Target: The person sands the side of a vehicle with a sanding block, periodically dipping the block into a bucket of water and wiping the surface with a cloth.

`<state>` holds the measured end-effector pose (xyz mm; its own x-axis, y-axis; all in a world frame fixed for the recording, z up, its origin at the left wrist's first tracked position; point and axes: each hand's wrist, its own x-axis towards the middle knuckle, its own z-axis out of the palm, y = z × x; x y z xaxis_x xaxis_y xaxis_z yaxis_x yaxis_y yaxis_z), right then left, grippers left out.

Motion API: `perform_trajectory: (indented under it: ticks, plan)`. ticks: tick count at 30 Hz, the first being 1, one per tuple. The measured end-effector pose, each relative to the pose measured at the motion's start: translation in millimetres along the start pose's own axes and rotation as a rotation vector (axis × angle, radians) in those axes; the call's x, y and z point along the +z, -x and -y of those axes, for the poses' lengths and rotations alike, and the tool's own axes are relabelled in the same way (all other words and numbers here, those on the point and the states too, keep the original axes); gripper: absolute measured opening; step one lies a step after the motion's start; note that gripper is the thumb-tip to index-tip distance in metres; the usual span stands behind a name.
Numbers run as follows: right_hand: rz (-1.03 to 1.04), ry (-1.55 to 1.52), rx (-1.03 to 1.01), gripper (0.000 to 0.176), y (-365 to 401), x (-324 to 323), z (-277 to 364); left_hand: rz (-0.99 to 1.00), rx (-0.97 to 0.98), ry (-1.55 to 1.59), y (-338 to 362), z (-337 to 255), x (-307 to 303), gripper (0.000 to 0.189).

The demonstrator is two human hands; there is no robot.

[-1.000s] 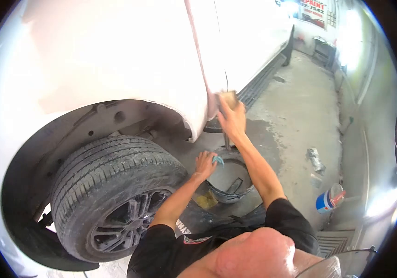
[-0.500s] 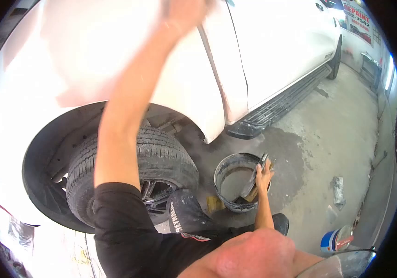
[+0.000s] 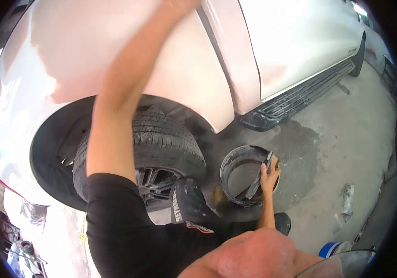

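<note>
My left arm reaches up across the front fender [image 3: 82, 60] of a white vehicle. At the top edge of the view, my left hand [image 3: 182, 3] is against the upper bodywork, its fingers cut off by the frame. Low on the right, my right hand [image 3: 269, 177] is at the rim of a round black bucket [image 3: 226, 173], gripping a long, flat dark block [image 3: 255, 186]. The block slants down into the bucket, where greyish liquid [image 3: 243, 177] shows. A yellowish piece [image 3: 277, 163] shows beside the fingers.
Left of the bucket stands the front tire [image 3: 170, 150], inside the wheel arch. A black running board [image 3: 295, 99] extends along the vehicle's side. Wet concrete [image 3: 300, 148] lies beside the bucket. At lower right are a blue-and-white can [image 3: 330, 249] and a crumpled grey item [image 3: 347, 199].
The view has shifted, so the vehicle's door and the bucket sit farther right. My left hand has gone higher, mostly out of frame. My right hand keeps hold of the block at the bucket.
</note>
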<state>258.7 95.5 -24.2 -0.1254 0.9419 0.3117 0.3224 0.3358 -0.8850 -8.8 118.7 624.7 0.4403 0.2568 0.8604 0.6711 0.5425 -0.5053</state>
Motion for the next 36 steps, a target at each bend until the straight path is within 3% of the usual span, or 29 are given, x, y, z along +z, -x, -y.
perform_trajectory:
  ticks: [1, 2, 3, 4, 9, 11, 13, 16, 17, 20, 23, 25, 27, 28, 29, 30, 32, 36]
  plan:
    - [0.022, -0.043, 0.018, 0.065, -2, 0, -2, 0.043, -0.003, 0.023, 22, -18, -11, 0.019]
    - [0.039, -0.088, 0.034, 0.065, -3, -1, -2, 0.441, -0.108, 0.217, 41, -38, -44, 0.039]
    - [0.067, -0.089, 0.072, 0.066, -3, -7, 8, 0.252, 0.042, 0.05, 89, -57, -32, 0.028]
    - [0.066, -0.089, 0.072, 0.066, -2, -14, 17, 0.115, 0.09, 0.174, 122, -73, -25, 0.027]
    - [-0.09, -0.2, 0.152, 0.067, 5, -32, 25, 0.45, 0.075, 0.488, 254, -167, -54, 0.032]
    - [-0.177, -0.102, 0.158, 0.068, 1, -50, 42, 0.611, 0.041, 0.67, 321, -211, -71, 0.037]
    - [-0.245, 0.006, 0.148, 0.068, -7, -67, 60, 0.882, -0.076, 0.807, 385, -259, -104, 0.036]
    - [-0.241, 0.134, 0.108, 0.067, -20, -65, 59, 1.537, -0.264, 1.062, 477, -324, -154, 0.049]
    - [-0.256, 0.134, 0.106, 0.067, -22, -64, 58, 1.664, -0.1, 1.031, 504, -345, -166, 0.055]
    - [-0.258, 0.187, 0.143, 0.066, -28, -64, 62, 1.819, -0.169, 1.276, 606, -407, -197, 0.054]
    - [-0.126, 0.43, 0.241, 0.065, -24, -74, 71, 1.652, -0.262, 1.462, 563, -386, -212, 0.058]
    - [0.017, 0.714, 0.259, 0.065, -20, -66, 57, 1.102, -0.511, 1.495, 491, -354, -195, 0.06]
    - [0.058, 0.763, 0.217, 0.064, -12, -57, 55, 0.7, -0.535, 1.402, 408, -311, -155, 0.056]
    - [0.078, 0.786, 0.194, 0.064, -9, -53, 54, 0.472, -0.433, 1.22, 366, -286, -130, 0.057]
    - [0.078, 0.758, 0.211, 0.065, -10, -53, 51, 0.466, -0.509, 1.243, 323, -257, -114, 0.063]
    - [0.046, 0.741, 0.166, 0.065, -8, -53, 46, 0.285, -0.461, 1.125, 285, -232, -97, 0.07]
    - [-0.014, 0.706, 0.09, 0.064, -1, -52, 34, 0.105, -0.378, 0.938, 221, -187, -67, 0.079]
    - [-0.03, 0.695, 0.066, 0.064, 0, -54, 27, 0.096, -0.346, 0.702, 159, -147, -23, 0.093]
